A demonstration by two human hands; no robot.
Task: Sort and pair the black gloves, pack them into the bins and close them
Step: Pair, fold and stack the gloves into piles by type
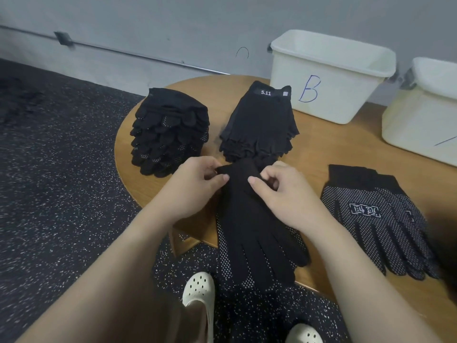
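Note:
A pair of black dotted gloves [257, 233] lies stacked at the table's front edge, fingers hanging toward me. My left hand [197, 184] pinches the cuff's left corner and my right hand [282, 191] pinches its right corner. A tall stack of dotted black gloves [168, 132] stands at the table's left. A lower stack of fingerless gloves labelled 5.11 [259, 125] sits in the middle. Another dotted pair with a white logo [376, 216] lies flat at the right.
A white bin marked B [329, 78] stands open at the back of the round wooden table [311, 139]. A second white bin [425, 112] is at the far right. My feet in cream clogs [199, 288] are on the speckled dark floor below.

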